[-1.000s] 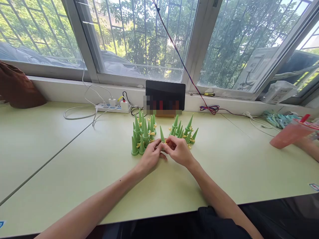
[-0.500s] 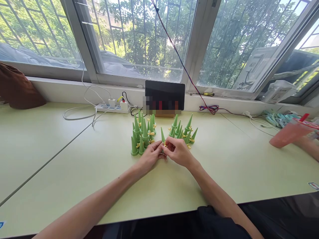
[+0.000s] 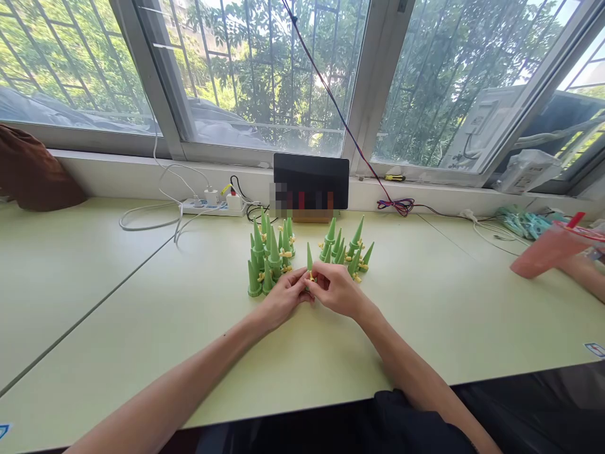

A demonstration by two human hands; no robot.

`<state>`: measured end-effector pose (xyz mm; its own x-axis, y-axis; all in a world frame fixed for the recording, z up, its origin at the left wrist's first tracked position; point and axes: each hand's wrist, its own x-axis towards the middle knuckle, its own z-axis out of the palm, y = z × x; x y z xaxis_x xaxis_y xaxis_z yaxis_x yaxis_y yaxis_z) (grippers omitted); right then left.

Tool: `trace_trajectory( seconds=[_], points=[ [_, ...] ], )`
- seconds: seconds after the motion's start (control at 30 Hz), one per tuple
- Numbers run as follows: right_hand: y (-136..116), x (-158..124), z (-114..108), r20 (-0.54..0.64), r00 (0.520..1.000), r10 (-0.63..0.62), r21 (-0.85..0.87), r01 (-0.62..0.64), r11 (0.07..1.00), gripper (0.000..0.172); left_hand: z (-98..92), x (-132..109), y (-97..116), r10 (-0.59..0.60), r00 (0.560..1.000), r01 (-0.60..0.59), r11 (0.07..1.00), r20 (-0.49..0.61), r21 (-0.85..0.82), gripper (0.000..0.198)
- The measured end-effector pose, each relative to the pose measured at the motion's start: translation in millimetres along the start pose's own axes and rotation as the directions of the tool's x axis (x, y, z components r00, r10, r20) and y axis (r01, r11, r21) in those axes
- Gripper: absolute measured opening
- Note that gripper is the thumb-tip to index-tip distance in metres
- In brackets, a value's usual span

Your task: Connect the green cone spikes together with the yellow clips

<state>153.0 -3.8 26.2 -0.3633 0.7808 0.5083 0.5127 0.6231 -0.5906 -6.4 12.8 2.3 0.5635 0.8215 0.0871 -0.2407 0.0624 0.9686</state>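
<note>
Between my hands a green watering spike (image 3: 309, 255) points upward, its lower part hidden by fingers. My left hand (image 3: 284, 295) wraps round its base from the left. From the right, my right hand (image 3: 336, 288) pinches the small yellow valve (image 3: 311, 275) on the spike's side; the fingertips cover most of it. Just left of my hands stands a cluster of green spikes with yellow valves (image 3: 274, 255), some raised above others. A second group of such spikes (image 3: 357, 236) is behind my right hand, several of them leaning.
A dark tablet (image 3: 311, 183) stands at the back by the window. A power strip (image 3: 215, 207) with white cables lies left of it, a bundled wire (image 3: 397, 206) right of it. At the right are a pink drink cup (image 3: 543, 252) and another person's arm (image 3: 586, 274).
The view has shifted very slightly. My right fingers have moved a little at the yellow valve, while the spike stays between both hands.
</note>
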Motion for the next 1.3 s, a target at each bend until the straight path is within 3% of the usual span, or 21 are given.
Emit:
trace_trajectory(
  seconds=[0.53, 0.7, 0.8, 0.93, 1.1, 1.3],
  points=[
    [-1, -2, 3, -0.065, 0.992, 0.108, 0.002, -0.108, 0.994, 0.024, 7.1, 2, -1, 0.009, 0.996, -0.009, 1.000, -0.093, -0.003, 0.029],
    [2, -1, 5, -0.131, 0.983, 0.127, -0.033, -0.132, 0.991, 0.025, 15.8, -1, 3, 0.015, 0.983, 0.025, 0.977, -0.185, 0.214, 0.032],
    [6, 0, 5, -0.177, 0.969, 0.172, -0.077, -0.187, 0.979, 0.027, 19.2, -5, 6, 0.083, 0.962, 0.078, 0.828, -0.259, 0.556, 0.033],
    [11, 1, 6, -0.164, 0.952, 0.258, -0.145, -0.282, 0.948, 0.029, 19.7, -10, 6, 0.281, 0.943, 0.033, 0.460, -0.181, 0.887, 0.030],
    [15, 1, 8, -0.080, 0.930, 0.359, -0.224, -0.368, 0.903, 0.034, 23.6, -17, 2, 0.252, 0.962, 0.057, 0.185, -0.103, 0.981, 0.031],
    [13, 0, 9, -0.012, 0.910, 0.413, -0.263, -0.402, 0.877, 0.040, 28.8, -23, 10, 0.228, 0.965, 0.131, 0.005, -0.128, 0.991, 0.033]
  ],
)
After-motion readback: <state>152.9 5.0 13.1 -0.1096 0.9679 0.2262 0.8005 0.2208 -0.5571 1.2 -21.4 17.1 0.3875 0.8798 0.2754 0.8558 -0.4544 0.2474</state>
